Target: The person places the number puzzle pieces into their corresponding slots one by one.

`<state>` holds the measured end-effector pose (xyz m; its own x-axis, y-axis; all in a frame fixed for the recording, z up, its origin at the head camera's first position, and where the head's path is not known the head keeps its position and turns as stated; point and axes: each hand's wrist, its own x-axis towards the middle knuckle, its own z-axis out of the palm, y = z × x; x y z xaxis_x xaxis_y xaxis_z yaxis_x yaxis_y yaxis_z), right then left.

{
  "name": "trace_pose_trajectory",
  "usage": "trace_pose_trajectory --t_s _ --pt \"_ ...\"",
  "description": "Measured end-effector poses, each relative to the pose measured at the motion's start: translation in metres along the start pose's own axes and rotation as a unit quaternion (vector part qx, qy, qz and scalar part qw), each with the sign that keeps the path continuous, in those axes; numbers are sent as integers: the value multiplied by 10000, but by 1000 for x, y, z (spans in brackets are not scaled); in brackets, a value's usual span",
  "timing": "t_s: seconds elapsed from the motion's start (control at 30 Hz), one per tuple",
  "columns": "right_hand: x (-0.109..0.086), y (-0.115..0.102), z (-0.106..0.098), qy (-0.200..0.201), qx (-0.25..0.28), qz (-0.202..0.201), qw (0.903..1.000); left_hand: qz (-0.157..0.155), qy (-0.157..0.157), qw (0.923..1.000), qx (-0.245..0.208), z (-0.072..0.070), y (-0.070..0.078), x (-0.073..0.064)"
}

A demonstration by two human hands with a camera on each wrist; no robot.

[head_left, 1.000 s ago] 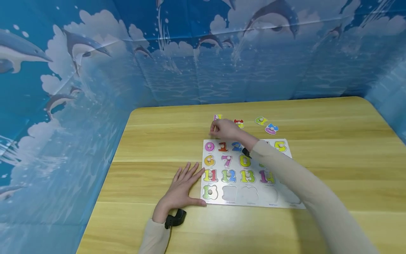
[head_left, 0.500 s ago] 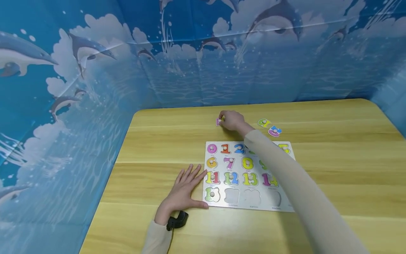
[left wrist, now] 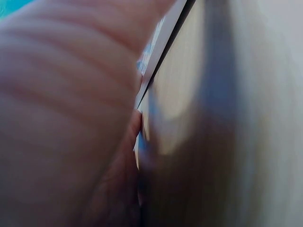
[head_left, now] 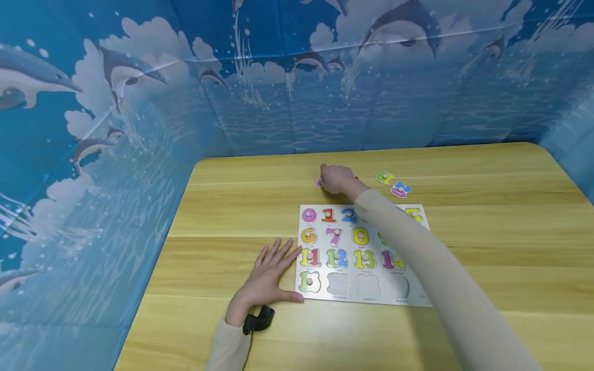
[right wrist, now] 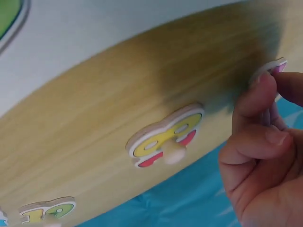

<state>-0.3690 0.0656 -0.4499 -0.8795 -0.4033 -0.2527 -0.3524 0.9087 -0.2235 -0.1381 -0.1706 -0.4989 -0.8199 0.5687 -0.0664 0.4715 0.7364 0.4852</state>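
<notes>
At the far side of the table my right hand pinches a purple number puzzle piece, most of it hidden by the hand. In the right wrist view, thumb and forefinger meet at that piece's edge, where a pink-purple corner shows. My left hand lies spread on the table, its fingertips and thumb at the left edge of the white number puzzle board. Numbered pieces with knobs fill the board's upper rows; in the bottom row a green piece sits at left, beside bare recesses.
A red-and-yellow piece lies just right of my right hand. Farther right are a green-and-yellow piece and a purple-and-blue piece. The table's far edge meets a blue dolphin-print cloth. My right forearm crosses over the board.
My right hand has moved from the near side of the purple piece onto it, and the piece has shifted slightly toward the board. My left hand stays in place.
</notes>
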Motion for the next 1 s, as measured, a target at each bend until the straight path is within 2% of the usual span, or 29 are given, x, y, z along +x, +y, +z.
trace_pose_trajectory --t_s 0.1,0.23,0.4,0.6,0.83,1.0 --pt "-4 2 -2 -149 36 19 9999 2 2 10000 -3 0 0 0" --pt "-18 5 -8 -134 213 -173 9995 -5 1 10000 -8 1 0 -1" --pt "-50 10 -12 211 545 -671 9960 -7 -2 10000 -42 0 0 -1" --pt "-94 12 -3 688 1110 -1193 9842 9 15 10000 -87 -1 1 -3" --pt "-142 -2 18 857 1459 -1151 9788 25 25 10000 -29 0 0 -3" --pt "-172 -17 38 808 1639 -1029 9778 71 51 10000 5 -1 1 -2"
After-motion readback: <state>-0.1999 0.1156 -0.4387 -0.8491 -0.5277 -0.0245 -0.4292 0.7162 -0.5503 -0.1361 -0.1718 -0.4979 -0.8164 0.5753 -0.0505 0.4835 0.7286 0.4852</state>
